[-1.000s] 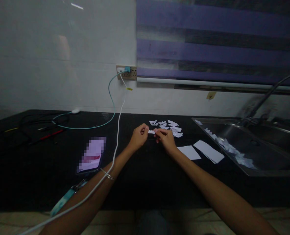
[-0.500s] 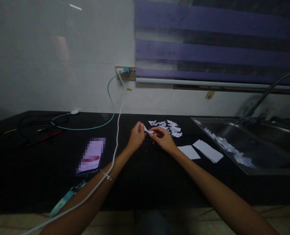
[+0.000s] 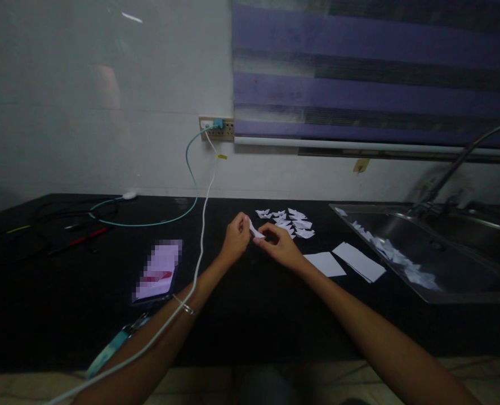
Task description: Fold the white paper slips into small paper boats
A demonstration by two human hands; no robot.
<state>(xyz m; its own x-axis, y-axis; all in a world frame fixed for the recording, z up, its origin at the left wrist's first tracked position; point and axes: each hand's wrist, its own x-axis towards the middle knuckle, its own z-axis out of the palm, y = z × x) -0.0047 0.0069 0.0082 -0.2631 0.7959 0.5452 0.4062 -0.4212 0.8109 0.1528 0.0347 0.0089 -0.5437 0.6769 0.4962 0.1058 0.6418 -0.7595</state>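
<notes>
Both hands meet over the black countertop [image 3: 254,304], pinching one small folded piece of white paper [image 3: 255,230] between them. My left hand [image 3: 235,241] grips its left end with closed fingers. My right hand [image 3: 278,244] holds the right end, fingers curled. Just behind the hands lies a cluster of several small folded white paper shapes [image 3: 290,220]. Two flat white sheets [image 3: 346,261] lie to the right of my right hand.
A phone [image 3: 157,270] lies on the counter at left, with a lanyard [image 3: 106,351] near the front edge. A white cable [image 3: 201,225] and a teal cable [image 3: 165,216] run from a wall socket [image 3: 216,127]. A steel sink [image 3: 423,253] with paper scraps sits right.
The paper piece has tilted from lying level between my hands to slanting up toward my left hand. My hands have shifted slightly left and closer together.
</notes>
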